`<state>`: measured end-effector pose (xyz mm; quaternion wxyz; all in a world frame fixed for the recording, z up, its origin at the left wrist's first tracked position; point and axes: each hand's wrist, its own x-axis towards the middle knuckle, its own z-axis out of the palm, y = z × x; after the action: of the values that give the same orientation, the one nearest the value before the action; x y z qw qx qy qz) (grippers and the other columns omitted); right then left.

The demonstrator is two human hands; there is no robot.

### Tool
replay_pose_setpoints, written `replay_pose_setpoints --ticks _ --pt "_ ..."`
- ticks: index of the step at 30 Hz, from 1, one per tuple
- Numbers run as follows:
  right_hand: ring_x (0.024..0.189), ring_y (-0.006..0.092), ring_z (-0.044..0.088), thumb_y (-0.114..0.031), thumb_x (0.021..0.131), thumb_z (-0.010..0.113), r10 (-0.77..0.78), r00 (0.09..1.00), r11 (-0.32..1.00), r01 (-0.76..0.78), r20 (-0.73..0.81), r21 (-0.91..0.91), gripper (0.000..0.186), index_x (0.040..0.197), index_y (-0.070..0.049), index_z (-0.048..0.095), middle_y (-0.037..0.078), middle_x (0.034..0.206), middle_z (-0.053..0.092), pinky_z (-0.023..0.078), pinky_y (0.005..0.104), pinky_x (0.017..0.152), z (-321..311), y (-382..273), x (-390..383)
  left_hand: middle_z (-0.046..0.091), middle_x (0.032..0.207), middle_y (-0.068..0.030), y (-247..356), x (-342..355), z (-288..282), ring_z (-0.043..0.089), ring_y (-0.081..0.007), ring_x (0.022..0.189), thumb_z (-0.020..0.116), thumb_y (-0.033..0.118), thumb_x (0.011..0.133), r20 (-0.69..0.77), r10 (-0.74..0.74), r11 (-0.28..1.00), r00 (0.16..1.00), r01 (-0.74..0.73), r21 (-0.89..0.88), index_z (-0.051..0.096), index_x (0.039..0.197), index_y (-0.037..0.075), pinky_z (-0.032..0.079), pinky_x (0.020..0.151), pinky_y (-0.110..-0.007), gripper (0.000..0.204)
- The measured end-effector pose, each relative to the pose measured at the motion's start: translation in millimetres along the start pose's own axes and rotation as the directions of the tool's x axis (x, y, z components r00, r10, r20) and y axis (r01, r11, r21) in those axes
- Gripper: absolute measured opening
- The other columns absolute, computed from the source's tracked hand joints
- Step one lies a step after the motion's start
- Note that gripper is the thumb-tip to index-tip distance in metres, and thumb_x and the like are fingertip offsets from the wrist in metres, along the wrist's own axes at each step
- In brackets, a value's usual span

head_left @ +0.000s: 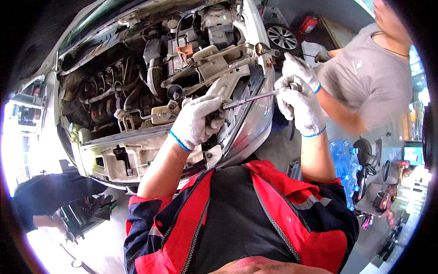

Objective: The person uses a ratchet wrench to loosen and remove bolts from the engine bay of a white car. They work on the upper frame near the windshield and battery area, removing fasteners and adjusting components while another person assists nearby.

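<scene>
The left hand (197,121), gloved in white, is clenched around the socket end of a long ratchet wrench (251,98) at the front edge of the open engine bay (127,91). The right hand (301,107) grips the wrench's handle beside the headlight (253,123). A co-worker's gloved hand (299,68) rests just above.

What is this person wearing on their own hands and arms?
Both the left hand and the right hand wear white knitted work gloves with a thin blue band at the cuff. The forearms are bare. Short sleeves of a red and dark blue work jacket with grey reflective strips end above the elbows.
</scene>
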<state>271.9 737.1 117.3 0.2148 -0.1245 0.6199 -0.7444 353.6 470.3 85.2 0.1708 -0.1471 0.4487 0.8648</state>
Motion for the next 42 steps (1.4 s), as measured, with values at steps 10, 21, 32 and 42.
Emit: replay_pose_setpoints --ticks 10,21,32,42 --pt "0.043 0.0076 0.044 -0.015 0.094 0.057 0.06 0.989 0.995 -0.07 0.134 0.066 0.012 0.099 -0.005 0.062 0.0 0.06 0.054 0.032 0.0218 0.039 -101 -11 98 0.058 0.073 -0.0106 -11 81 71 0.044 -0.012 0.045 0.044 0.034 0.104 -0.124 0.07 0.951 0.99 -0.104 -0.291 0.059 0.102 0.003 0.03 0.037 -0.021 0.034" --pt "0.043 0.0111 0.039 -0.011 0.092 0.055 0.12 0.954 0.936 -0.201 0.275 0.289 0.013 0.1 -0.002 0.06 0.002 0.057 0.047 0.03 0.0265 0.042 -138 -10 127 0.07 0.089 -0.0237 -11 85 119 0.049 -0.015 0.044 0.039 0.047 0.107 -0.264 0.108 0.905 0.959 -0.204 -0.373 0.06 0.121 0.0 0.035 0.037 -0.024 0.054" --pt "0.051 0.0079 0.049 -0.001 0.088 0.055 -0.194 0.958 0.978 0.172 0.214 0.117 0.01 0.097 -0.002 0.059 0.003 0.069 0.056 0.036 0.0224 0.044 -95 -6 51 0.054 0.069 -0.0008 -26 29 104 0.045 -0.0071 0.052 0.048 0.023 0.104 -0.26 0.294 0.954 0.92 -0.267 0.133 0.063 0.12 0.001 0.032 0.045 -0.022 0.031" --pt "0.038 0.011 0.034 -0.014 0.099 0.053 -0.189 0.978 0.911 0.142 0.086 0.386 0.013 0.104 -0.005 0.061 0.0 0.053 0.041 0.03 0.0268 0.036 -110 -21 10 0.053 0.069 -0.0036 -37 -10 68 0.047 -0.0098 0.05 0.045 0.026 0.103 -0.2 0.307 0.945 0.93 -0.324 -0.055 0.062 0.099 0.004 0.035 0.044 -0.022 0.029"
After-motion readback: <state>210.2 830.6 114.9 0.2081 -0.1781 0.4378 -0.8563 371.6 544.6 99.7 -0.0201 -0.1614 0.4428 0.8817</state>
